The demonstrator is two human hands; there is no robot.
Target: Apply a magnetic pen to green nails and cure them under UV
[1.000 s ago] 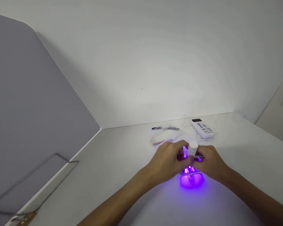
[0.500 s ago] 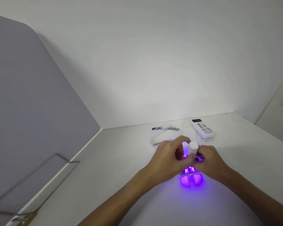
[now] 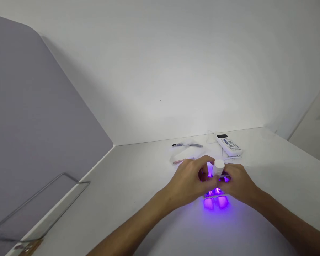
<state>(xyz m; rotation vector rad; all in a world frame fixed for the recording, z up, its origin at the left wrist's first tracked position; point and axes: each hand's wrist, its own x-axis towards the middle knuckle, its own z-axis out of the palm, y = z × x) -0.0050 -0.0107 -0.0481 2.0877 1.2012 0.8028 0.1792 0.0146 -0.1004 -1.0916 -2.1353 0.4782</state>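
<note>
My left hand (image 3: 188, 180) is closed, thumb and fingers curled around a white handheld lamp (image 3: 219, 167) that stands upright with its blunt end toward me. Violet light shines out below it. Opposite, the fingers of my right hand (image 3: 238, 182) are pinched together close against the lamp. A thin dark-and-shiny edge shows at their tips, but its kind is mostly hidden. Under the hands, two glowing violet patches (image 3: 216, 202) lie side by side on the white tabletop (image 3: 138, 185).
Behind my hands lies a clear plastic bag (image 3: 186, 151) with dark-ended contents. A white remote-like device (image 3: 229, 145) with a dark screen, printed label and thin cord rests farther right. A bent metal frame (image 3: 64, 204) crosses the table's left edge. A white wall (image 3: 162, 71) rises at the back.
The violet patches on the tabletop have shifted very slightly left and up. Both hands keep their grip in nearly the same place.
</note>
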